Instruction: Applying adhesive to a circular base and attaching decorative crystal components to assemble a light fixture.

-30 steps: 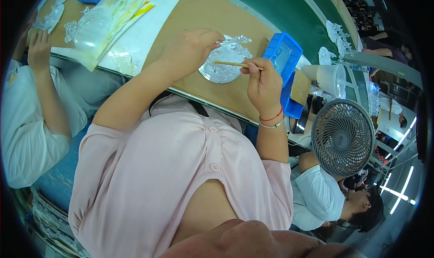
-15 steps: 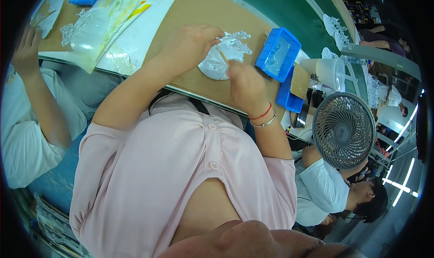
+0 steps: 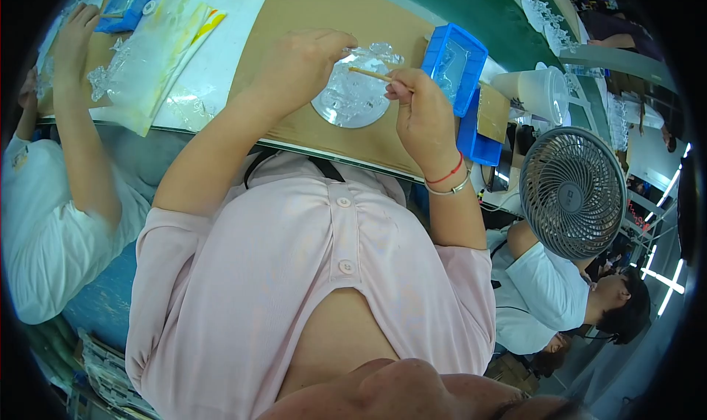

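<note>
A clear, glossy plastic piece (image 3: pixel 352 105) with a round disc and jagged, branching parts at its top lies on the brown board (image 3: pixel 283 134). My left hand (image 3: pixel 313 63) is closed at its upper left edge, the fingertips partly hidden behind the jagged parts. Pinched in my right hand (image 3: pixel 423 114) is a thin wooden stick (image 3: pixel 372 74), pointing left over the top of the disc. Whether the stick's tip touches the plastic, I cannot tell.
To the right stand a blue bin (image 3: pixel 458 66) with clear contents, a second blue bin (image 3: pixel 477 144), a translucent tub (image 3: pixel 534 92) and a grey fan (image 3: pixel 573 192). Plastic bags (image 3: pixel 158 66) lie left, beside a co-worker's arm (image 3: pixel 74 118) that holds another stick. More clear pieces (image 3: pixel 546 22) are beyond.
My right hand has moved right and slightly up, drawing the stick away from the disc's middle to near its top. My left hand stays at the plastic piece. The co-worker's hand has shifted.
</note>
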`<state>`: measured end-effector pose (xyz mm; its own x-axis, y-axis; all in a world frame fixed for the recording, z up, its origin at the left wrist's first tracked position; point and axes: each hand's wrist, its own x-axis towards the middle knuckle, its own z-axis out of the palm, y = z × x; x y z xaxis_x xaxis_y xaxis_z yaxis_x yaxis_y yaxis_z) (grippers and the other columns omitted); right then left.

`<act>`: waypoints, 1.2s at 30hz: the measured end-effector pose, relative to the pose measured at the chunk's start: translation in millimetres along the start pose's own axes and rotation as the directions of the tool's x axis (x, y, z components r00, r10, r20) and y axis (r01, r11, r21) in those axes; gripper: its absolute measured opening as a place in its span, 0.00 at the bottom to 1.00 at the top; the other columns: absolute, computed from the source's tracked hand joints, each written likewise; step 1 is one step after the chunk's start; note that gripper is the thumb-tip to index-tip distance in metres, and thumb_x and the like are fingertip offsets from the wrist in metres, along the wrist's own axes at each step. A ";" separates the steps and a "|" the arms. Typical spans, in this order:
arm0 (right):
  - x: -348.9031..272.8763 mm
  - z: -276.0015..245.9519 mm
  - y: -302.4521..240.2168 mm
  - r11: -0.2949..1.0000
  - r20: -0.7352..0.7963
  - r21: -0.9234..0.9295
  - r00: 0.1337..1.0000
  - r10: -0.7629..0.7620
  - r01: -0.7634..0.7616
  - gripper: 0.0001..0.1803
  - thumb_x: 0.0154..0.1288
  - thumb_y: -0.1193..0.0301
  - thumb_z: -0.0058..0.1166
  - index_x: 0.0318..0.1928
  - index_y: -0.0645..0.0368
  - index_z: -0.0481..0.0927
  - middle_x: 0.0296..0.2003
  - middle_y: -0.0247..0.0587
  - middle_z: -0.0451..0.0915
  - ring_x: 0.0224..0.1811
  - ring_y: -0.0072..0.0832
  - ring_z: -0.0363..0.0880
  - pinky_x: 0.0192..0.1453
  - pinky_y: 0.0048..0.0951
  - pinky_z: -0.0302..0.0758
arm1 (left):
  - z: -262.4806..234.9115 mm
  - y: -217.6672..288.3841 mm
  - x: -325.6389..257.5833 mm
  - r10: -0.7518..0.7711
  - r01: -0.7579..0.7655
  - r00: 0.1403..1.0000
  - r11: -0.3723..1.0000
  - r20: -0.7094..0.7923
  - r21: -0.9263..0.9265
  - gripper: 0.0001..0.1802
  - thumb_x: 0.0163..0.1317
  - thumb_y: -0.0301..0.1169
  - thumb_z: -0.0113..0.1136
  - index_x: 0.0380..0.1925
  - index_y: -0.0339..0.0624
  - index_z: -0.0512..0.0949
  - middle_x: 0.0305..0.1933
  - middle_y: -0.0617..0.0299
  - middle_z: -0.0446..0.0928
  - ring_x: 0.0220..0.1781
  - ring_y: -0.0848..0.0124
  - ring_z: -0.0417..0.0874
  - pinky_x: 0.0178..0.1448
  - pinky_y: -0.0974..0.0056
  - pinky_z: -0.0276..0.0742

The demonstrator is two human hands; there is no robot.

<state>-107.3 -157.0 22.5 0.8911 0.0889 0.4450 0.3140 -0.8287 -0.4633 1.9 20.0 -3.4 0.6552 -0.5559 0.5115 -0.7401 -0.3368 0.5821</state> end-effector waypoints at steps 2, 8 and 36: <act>-1.4 -0.4 -0.4 0.999 -0.015 0.007 0.999 0.032 -0.032 0.05 0.71 0.75 0.48 0.41 0.64 0.72 0.30 0.44 0.80 0.29 0.29 0.83 0.33 0.25 0.79 | 3.7 1.1 -0.5 0.093 -0.092 0.996 0.995 -0.009 0.033 0.07 0.54 0.23 0.57 0.33 0.42 0.81 0.32 0.59 0.82 0.35 0.59 0.82 0.40 0.58 0.77; -1.4 -2.1 -7.6 0.996 -0.037 -0.027 0.995 0.090 -0.091 0.05 0.70 0.74 0.49 0.40 0.63 0.72 0.28 0.43 0.79 0.28 0.31 0.83 0.31 0.27 0.78 | 0.0 6.9 1.2 0.079 -0.079 0.997 0.996 0.013 0.049 0.08 0.53 0.23 0.56 0.33 0.43 0.81 0.32 0.60 0.82 0.34 0.59 0.82 0.40 0.58 0.77; -44.5 -21.6 -17.6 0.995 -0.081 -0.075 0.995 0.053 -0.059 0.03 0.67 0.78 0.51 0.39 0.62 0.71 0.26 0.44 0.78 0.23 0.35 0.78 0.28 0.30 0.74 | 1.7 9.2 -5.5 0.094 -0.095 0.995 0.985 0.016 0.146 0.09 0.52 0.22 0.60 0.34 0.45 0.80 0.30 0.62 0.80 0.32 0.61 0.81 0.38 0.60 0.75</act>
<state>-159.6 -158.3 27.4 0.8771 -0.0004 0.4803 0.2352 -0.8716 -0.4302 -8.7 18.6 -2.0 0.5802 -0.5971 0.5539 -0.8134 -0.3895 0.4320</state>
